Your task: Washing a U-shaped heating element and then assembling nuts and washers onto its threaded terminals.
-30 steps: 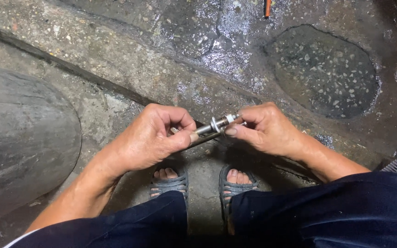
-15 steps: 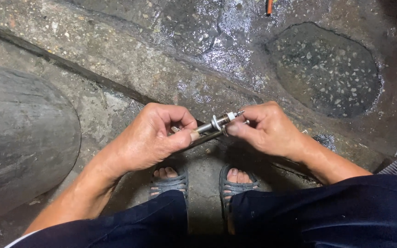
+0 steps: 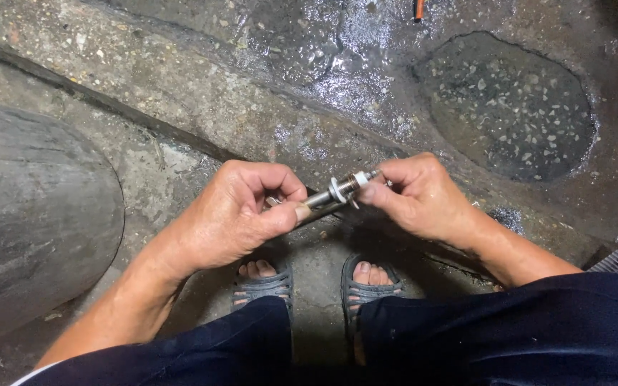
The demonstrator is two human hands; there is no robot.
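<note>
The bolt [image 3: 330, 194] lies between both hands, pointing toward two o'clock: left hand [image 3: 241, 214] closed around its lower shaft, right hand [image 3: 413, 194] pinching the nut end.

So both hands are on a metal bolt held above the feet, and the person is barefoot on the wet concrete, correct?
Not quite. The head view shows the left hand and right hand gripping the metal bolt above the feet, over wet concrete, but the person is not barefoot: both feet are in dark open-toed sandals.
</note>
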